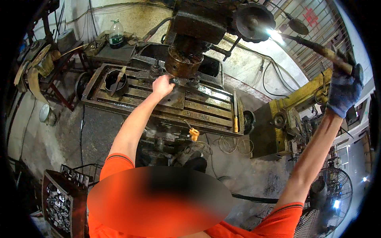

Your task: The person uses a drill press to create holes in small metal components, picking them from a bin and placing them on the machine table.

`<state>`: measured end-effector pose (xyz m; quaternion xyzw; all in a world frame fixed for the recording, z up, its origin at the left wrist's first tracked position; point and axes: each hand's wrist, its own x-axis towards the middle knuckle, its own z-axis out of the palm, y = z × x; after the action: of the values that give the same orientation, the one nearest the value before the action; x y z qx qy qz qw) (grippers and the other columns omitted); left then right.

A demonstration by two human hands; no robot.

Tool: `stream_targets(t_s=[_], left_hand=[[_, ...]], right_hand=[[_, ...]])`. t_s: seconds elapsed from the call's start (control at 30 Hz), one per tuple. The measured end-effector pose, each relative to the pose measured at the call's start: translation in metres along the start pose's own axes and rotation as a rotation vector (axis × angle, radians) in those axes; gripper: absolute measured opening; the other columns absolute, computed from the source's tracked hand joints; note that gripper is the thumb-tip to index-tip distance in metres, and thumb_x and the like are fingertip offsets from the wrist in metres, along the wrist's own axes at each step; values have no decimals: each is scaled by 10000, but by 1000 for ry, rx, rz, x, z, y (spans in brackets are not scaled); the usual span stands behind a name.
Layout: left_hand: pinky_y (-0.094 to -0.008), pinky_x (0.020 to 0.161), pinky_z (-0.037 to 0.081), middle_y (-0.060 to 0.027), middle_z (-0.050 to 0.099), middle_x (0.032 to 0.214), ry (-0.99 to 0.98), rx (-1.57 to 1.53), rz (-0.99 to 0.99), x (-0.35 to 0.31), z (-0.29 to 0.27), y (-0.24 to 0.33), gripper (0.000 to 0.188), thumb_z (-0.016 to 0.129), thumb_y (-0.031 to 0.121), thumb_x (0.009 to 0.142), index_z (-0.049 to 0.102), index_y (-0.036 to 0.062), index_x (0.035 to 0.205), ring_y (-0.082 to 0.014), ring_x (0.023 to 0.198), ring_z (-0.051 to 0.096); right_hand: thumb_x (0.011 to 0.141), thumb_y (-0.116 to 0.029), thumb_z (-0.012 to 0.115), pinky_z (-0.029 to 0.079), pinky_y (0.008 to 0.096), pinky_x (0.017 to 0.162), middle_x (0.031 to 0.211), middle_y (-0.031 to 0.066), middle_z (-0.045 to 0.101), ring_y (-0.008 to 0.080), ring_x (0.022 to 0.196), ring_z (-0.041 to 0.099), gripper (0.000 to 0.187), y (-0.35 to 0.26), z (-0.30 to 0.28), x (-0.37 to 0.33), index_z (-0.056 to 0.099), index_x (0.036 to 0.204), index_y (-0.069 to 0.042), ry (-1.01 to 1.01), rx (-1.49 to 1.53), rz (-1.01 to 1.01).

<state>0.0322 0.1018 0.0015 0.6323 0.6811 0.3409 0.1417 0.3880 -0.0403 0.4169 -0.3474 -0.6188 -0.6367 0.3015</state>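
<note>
Beneath the round drill head (pixel 184 61) of a large, oily machine, my bare left hand (pixel 162 85) is closed at a small dark part. Its fingers and the shadow hide what that part is. The slotted metal table (pixel 206 108) lies under this hand. Up at the far right, my right hand (pixel 346 89), in a dark blue-grey glove, is wrapped round the end of a long lever (pixel 323 52) with a worn, pale grip. That lever runs toward the dark wheel (pixel 254 22) on the machine's side.
A black pot (pixel 116 82) with a brush (pixel 120 75) stands on the table's left part. An orange-handled tool (pixel 235 123) lies along its right edge. A crate of metal parts (pixel 59 208) sits lower left; a fan (pixel 327 198) stands lower right. Cables (pixel 234 144) loop over the floor.
</note>
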Motion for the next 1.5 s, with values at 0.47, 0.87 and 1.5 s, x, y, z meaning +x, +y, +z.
stream_targets(t_s=[0.47, 0.87, 1.5], left_hand=[[-406, 720, 488, -176, 634, 836, 80, 9, -39, 1, 0, -15, 327, 693, 276, 653, 659, 91, 921, -319, 816, 609], [-404, 708, 486, -176, 633, 796, 79, 27, -42, -7, -11, 1, 299, 700, 263, 641, 668, 78, 874, -325, 802, 608], [-402, 725, 484, -167, 635, 837, 62, 56, -65, -4, -5, 2, 318, 707, 267, 654, 655, 56, 886, -317, 832, 607]], right_hand=[[867, -240, 440, 380, 396, 922, 922, 123, 587, 287, 995, 523, 276, -97, -21, -123, 571, 864, 3, 239, 1876, 898], [884, -274, 400, 236, 449, 1016, 893, 165, 574, 277, 961, 504, 327, -104, -20, -122, 516, 730, -10, 108, 1611, 842], [865, -198, 393, 280, 581, 990, 763, 154, 549, 260, 813, 540, 310, -130, -18, -135, 456, 639, 4, 216, 1485, 780]])
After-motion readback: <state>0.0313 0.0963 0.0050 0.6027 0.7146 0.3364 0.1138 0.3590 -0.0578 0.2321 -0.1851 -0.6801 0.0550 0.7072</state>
